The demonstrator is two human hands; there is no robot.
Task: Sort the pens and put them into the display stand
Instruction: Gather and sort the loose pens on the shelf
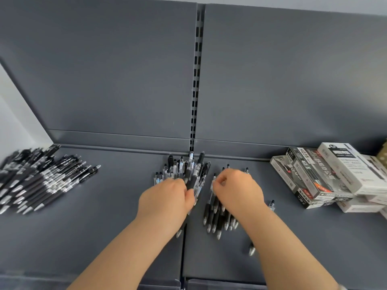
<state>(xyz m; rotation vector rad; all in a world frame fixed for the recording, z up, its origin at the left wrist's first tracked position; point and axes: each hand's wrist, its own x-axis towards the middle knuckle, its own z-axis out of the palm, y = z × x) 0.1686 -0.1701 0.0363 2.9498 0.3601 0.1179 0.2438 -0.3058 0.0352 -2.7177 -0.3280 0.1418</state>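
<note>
Position of work: both hands operate at the centre of the dark grey metal shelf deck [104, 237], which is judged to be the display stand. The left hand [167, 197] is closed around a fanned bundle of black and clear plastic click pens [189, 172]. Its button ends point away from the person, toward the shelf back panel.

The right hand [236, 189] is curled, with thumb and forefinger pinching the upper barrel of a single clear-barrelled pen with a black rubber grip [210, 200]. This pen sits just to the right of the bundle. Its long axis runs nearly parallel to the bundle, button end far and metal tip near.

Under the right hand, a loose row of black-grip pens [219, 220] lies on the deck on the same axis, tips toward the person.

Assessment: the pinched pen lies between the two hands and is already aligned. Joining it to the bundle should call for a short leftward shift and no rotation.

A large slanted heap of black pens [41, 181] lies well apart at far left. Printed cardboard pen boxes [324, 176] are stacked at far right.
</note>
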